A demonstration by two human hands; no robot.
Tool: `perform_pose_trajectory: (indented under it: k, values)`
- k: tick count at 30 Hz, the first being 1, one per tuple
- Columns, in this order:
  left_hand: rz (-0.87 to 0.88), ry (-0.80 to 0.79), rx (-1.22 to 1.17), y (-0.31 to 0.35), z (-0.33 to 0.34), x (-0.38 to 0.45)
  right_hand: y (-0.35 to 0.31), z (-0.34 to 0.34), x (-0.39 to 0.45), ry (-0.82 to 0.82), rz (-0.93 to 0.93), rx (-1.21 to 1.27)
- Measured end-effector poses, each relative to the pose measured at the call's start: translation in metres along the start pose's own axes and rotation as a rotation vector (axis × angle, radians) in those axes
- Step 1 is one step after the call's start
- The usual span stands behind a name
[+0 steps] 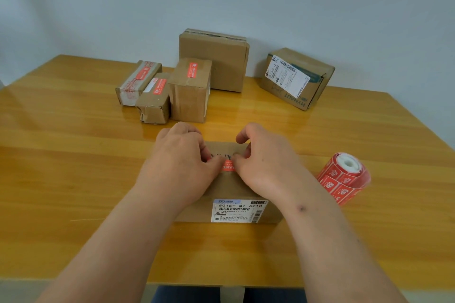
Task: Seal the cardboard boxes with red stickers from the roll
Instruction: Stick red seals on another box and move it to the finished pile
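Observation:
A flat cardboard box (229, 204) with a white shipping label lies in front of me on the wooden table (73, 155). A red sticker (228, 165) lies across its top. My left hand (182, 162) and my right hand (263, 160) both rest on the box, their fingertips pinching the sticker's two ends against the cardboard. Most of the sticker is hidden under my fingers. The roll of red stickers (344, 177) lies on its side on the table, to the right of my right hand.
Three small boxes (189, 91) bearing red stickers stand grouped behind the hands. A larger plain box (214, 59) stands behind them by the wall. Another box (295, 79) with a white label lies tilted at the back right.

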State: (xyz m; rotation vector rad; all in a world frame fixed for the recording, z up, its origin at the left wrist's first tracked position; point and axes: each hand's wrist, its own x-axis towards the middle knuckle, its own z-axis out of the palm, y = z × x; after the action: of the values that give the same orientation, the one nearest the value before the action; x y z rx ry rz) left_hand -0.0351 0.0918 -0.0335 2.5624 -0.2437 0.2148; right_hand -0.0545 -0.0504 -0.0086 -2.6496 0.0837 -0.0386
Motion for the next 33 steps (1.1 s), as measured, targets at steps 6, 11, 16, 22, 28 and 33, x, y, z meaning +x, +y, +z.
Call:
perform_pose_trajectory:
  k: [6, 11, 16, 22, 28, 33]
  values:
    - [-0.031, 0.002, -0.008, 0.001, 0.000, -0.001, -0.005, -0.001, -0.004, 0.035, 0.012, -0.077]
    - [-0.043, 0.019, -0.033, 0.001, 0.001, -0.003, -0.005, -0.008, -0.011, 0.190, 0.025, -0.319]
    - [-0.051, 0.040, -0.061, 0.001, -0.003, -0.004, 0.011, -0.013, -0.012, 0.161, 0.089, -0.232]
    - [-0.002, 0.055, -0.078, 0.000, 0.000, -0.007, 0.018, 0.004, -0.008, 0.106, 0.113, -0.083]
    - [-0.008, 0.055, -0.070, 0.000, 0.003, -0.007, 0.028, 0.004, -0.003, 0.151, 0.100, 0.031]
    - [-0.021, 0.036, -0.030, 0.002, 0.003, -0.006, 0.032, 0.005, -0.003, 0.142, 0.094, 0.029]
